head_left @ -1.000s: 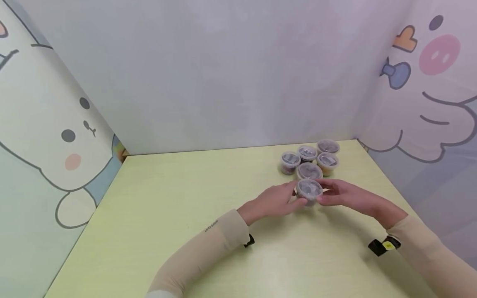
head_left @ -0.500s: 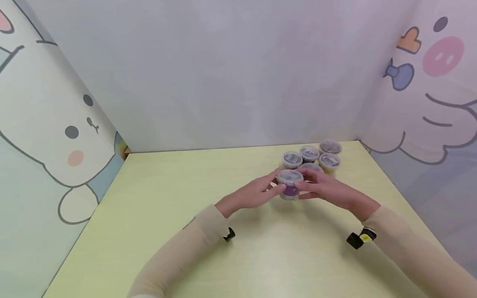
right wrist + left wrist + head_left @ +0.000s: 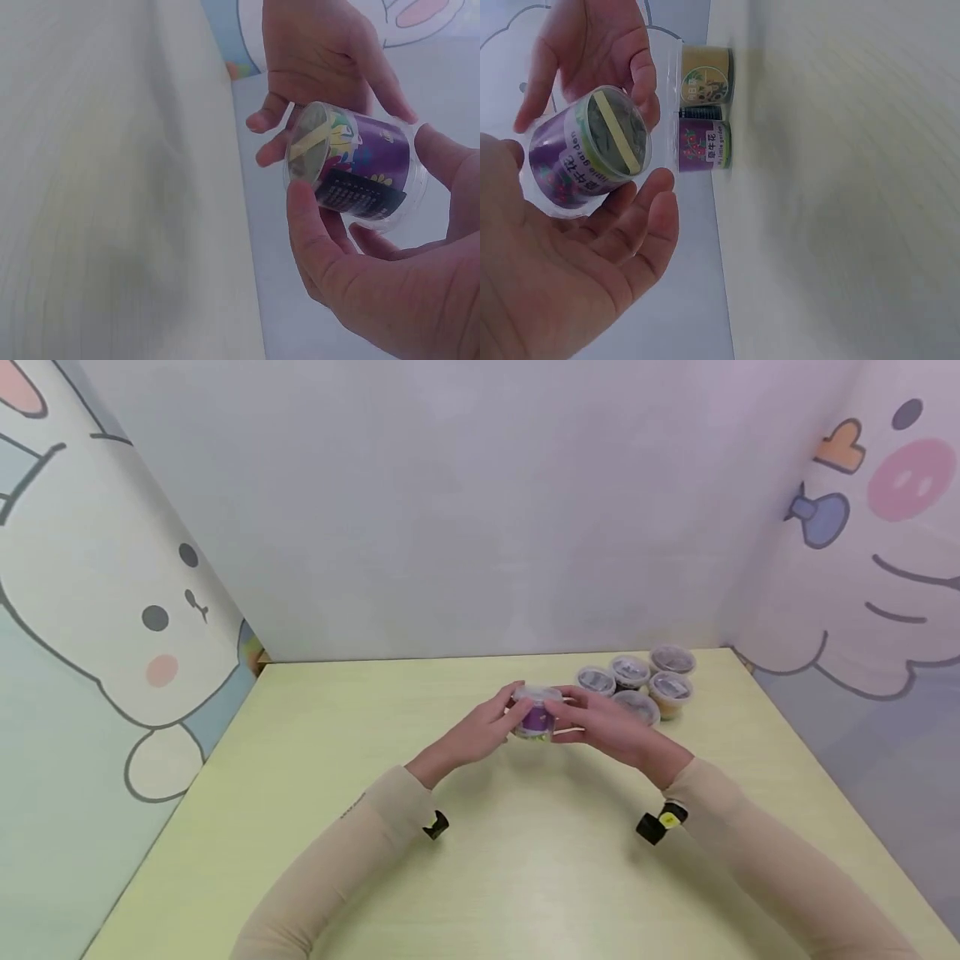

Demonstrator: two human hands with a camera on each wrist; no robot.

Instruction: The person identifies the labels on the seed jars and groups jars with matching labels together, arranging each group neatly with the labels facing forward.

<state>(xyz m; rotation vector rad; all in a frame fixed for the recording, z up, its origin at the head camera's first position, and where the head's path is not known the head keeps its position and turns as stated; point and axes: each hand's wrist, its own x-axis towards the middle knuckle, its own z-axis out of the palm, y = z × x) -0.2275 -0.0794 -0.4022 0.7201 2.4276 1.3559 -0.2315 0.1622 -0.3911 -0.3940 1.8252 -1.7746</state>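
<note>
Between both hands, raised above the table, is a clear lidded plastic cup (image 3: 537,718) with a purple printed label. My left hand (image 3: 480,728) grips its left side and my right hand (image 3: 603,727) grips its right side. In the left wrist view the cup (image 3: 570,161) shows Chinese characters, the words "little garden" and a pale strip across its dark base. From the right wrist view, a black text panel and flower prints show on the cup (image 3: 367,161). A pale wooden table (image 3: 555,843) lies beneath, with the cup's shadow on it.
Several similar lidded cups (image 3: 636,707) stand grouped at the table's back right. Among them are a tan-labelled cup (image 3: 706,75) and a purple-labelled cup (image 3: 703,145). A plain pale wall sheet (image 3: 480,510) rises behind the table; cartoon-printed sheets (image 3: 150,668) flank it.
Both hands have carried the purple-labelled cup leftward and up, away from the grouped cups, which stay at the back right. Its purple side now shows in the head view.
</note>
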